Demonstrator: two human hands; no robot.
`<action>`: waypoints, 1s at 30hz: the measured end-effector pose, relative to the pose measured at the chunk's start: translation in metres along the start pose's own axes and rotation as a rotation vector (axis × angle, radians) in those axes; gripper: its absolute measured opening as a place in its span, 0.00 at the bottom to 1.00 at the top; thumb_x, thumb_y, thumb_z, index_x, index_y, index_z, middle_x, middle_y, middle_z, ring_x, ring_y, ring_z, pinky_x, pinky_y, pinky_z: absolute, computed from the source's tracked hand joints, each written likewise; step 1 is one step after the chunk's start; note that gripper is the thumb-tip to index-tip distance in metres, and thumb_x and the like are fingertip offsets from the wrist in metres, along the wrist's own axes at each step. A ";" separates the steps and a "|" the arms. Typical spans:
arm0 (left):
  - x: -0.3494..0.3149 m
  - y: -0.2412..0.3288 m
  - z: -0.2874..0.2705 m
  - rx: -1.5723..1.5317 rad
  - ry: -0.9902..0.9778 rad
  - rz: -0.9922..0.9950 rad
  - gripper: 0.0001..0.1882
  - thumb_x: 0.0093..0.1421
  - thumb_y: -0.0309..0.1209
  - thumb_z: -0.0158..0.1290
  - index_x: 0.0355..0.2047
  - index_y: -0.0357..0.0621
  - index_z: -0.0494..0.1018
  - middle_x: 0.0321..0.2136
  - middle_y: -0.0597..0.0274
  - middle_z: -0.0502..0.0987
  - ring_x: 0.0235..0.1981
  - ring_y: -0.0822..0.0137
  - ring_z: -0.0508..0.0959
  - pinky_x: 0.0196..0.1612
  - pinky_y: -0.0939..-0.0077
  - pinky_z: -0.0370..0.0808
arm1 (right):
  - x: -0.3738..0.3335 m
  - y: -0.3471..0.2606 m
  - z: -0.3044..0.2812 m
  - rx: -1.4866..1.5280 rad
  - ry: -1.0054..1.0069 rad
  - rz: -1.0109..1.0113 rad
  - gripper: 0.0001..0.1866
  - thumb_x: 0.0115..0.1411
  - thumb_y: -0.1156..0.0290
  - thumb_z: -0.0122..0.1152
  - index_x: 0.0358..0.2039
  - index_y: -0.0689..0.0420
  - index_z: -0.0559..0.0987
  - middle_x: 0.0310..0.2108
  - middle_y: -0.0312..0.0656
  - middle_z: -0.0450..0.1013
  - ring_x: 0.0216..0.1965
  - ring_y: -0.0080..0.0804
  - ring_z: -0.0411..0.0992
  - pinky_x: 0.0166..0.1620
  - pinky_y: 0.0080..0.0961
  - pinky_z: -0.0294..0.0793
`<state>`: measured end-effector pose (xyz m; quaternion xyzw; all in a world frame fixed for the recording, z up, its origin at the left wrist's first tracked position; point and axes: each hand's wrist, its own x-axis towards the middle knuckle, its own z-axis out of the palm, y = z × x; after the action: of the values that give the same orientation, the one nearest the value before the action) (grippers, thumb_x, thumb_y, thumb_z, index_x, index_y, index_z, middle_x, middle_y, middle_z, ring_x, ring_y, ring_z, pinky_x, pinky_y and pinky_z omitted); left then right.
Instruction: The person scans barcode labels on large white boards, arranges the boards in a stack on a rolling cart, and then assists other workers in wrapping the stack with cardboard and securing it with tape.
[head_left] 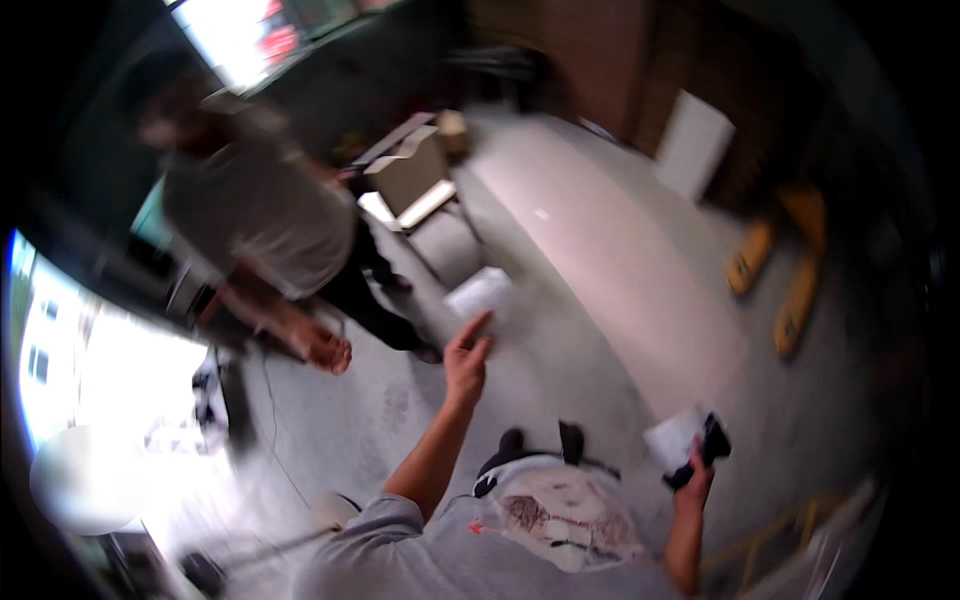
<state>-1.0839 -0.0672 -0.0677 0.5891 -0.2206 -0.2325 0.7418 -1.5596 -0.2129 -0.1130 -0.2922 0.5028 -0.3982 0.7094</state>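
My left hand (466,368) reaches forward with its arm stretched out. Its fingertips close on a small white sheet-like piece (481,294), blurred by motion. At the lower right, my right hand (692,482) is wrapped round a black hand-sized object (714,440), its kind too smeared to tell. A flat white piece (672,440) sits against that black object, on its left side. Whether the fingers also grip this white piece cannot be made out.
A person (270,215) in a light shirt stands at the left, one hand hanging low. Open cardboard boxes (410,175) stand beyond. A yellow pallet-truck fork (798,290) and a white panel (692,145) are at the right. A thin cable (275,430) crosses the grey floor.
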 end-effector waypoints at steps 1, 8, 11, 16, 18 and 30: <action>0.003 0.022 0.021 0.001 -0.233 -0.048 0.28 0.57 0.16 0.48 0.61 0.36 0.67 0.59 0.55 0.69 0.63 0.62 0.64 0.64 0.71 0.57 | -0.013 0.010 0.005 0.046 0.185 -0.015 0.26 0.55 0.77 0.57 0.57 0.60 0.74 0.53 0.40 0.72 0.55 0.35 0.69 0.58 0.34 0.66; -0.022 0.082 0.156 -0.098 -1.028 -0.073 0.46 0.50 0.10 0.47 0.70 0.40 0.45 0.69 0.57 0.50 0.68 0.63 0.56 0.65 0.71 0.55 | -0.155 0.005 -0.138 0.404 0.882 -0.367 0.22 0.59 0.69 0.61 0.55 0.53 0.73 0.52 0.39 0.72 0.51 0.38 0.71 0.50 0.37 0.72; -0.027 0.081 0.206 -0.099 -1.155 -0.015 0.50 0.50 0.10 0.46 0.71 0.41 0.37 0.72 0.54 0.43 0.71 0.60 0.49 0.66 0.68 0.53 | -0.173 0.005 -0.145 0.485 0.952 -0.390 0.20 0.58 0.69 0.61 0.52 0.52 0.74 0.52 0.39 0.72 0.51 0.39 0.72 0.50 0.37 0.72; -0.065 0.078 0.314 -0.133 -1.381 0.004 0.52 0.48 0.13 0.49 0.71 0.42 0.37 0.72 0.50 0.40 0.72 0.58 0.43 0.69 0.64 0.43 | -0.197 0.043 -0.170 0.574 1.080 -0.453 0.27 0.57 0.68 0.62 0.58 0.53 0.71 0.55 0.37 0.70 0.55 0.40 0.69 0.55 0.37 0.67; -0.093 0.073 0.365 -0.109 -1.459 0.003 0.53 0.48 0.16 0.51 0.71 0.41 0.37 0.72 0.50 0.40 0.72 0.59 0.42 0.70 0.65 0.42 | -0.202 0.038 -0.191 0.526 1.143 -0.548 0.26 0.57 0.70 0.62 0.57 0.56 0.72 0.54 0.38 0.70 0.54 0.38 0.69 0.56 0.35 0.67; -0.285 -0.005 0.638 0.065 -1.795 -0.074 0.51 0.51 0.07 0.45 0.72 0.45 0.36 0.72 0.56 0.44 0.63 0.64 0.63 0.55 0.75 0.67 | -0.228 -0.089 -0.420 0.400 1.608 -0.447 0.14 0.53 0.70 0.68 0.39 0.59 0.77 0.31 0.30 0.71 0.30 0.20 0.65 0.33 0.23 0.66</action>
<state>-1.6946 -0.3881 0.0453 0.2133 -0.7045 -0.6228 0.2651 -2.0216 -0.0682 -0.0669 0.1174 0.7039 -0.6959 0.0806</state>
